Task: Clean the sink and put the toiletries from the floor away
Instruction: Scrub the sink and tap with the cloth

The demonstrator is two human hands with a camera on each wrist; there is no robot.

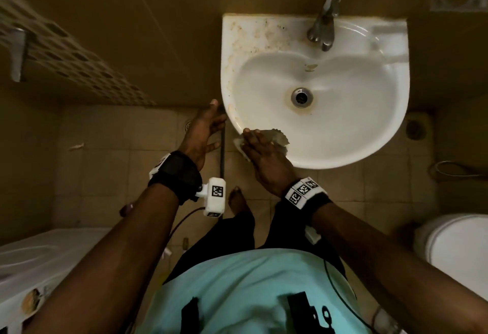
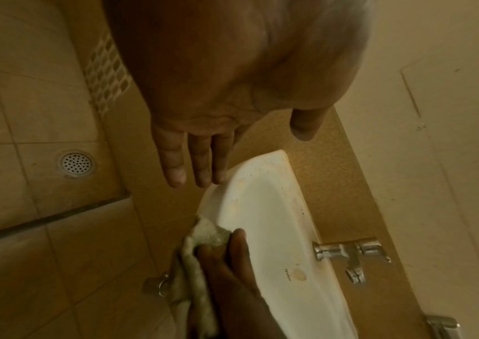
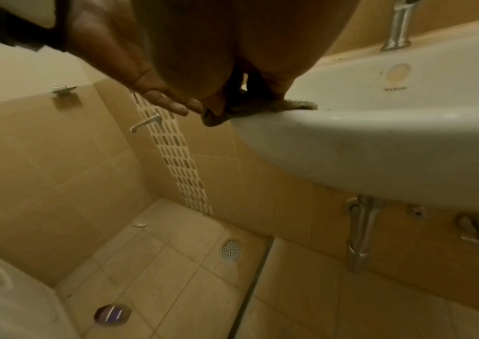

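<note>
Head: R hand [image 1: 266, 154], fingers curled over cloth [image 1: 277, 137] on sink [image 1: 393, 74] near-left rim; stains [image 1: 248, 38] run ahead along rim toward wall.
L wrist: L hand [image 2: 217, 91] empty, fingers [image 2: 200, 160] straight, just beside rim.
R wrist: cloth drapes over rim; 1 purple item [image 3: 112, 314] on floor.

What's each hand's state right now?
Left hand: open, fingers straight, holding nothing.
Right hand: holding the cloth against the rim of the sink.
</note>
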